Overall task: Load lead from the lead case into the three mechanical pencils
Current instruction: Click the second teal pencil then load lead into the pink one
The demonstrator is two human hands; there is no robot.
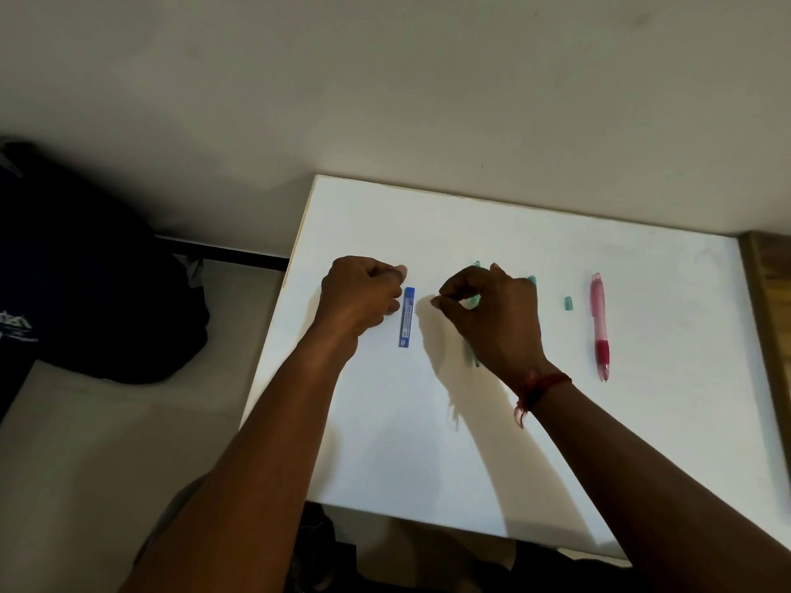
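White table (642, 421) against a bare wall, a dark bag (85, 271) slumped on the floor to its left. From my remote seat, I see the left hand (359, 297) curled just beside the top of the blue lead case (407, 318), which lies flat on the table; I cannot tell whether it holds anything. The right hand (496, 318) hovers with thumb and forefinger tips pressed together, perhaps on a lead too fine to see. It hides most of two green pencils (476, 267). A pink pencil (600, 327) lies well right, a small green cap (568, 303) near it. I judge lead is being drawn; next comes threading it into an open barrel, gently.
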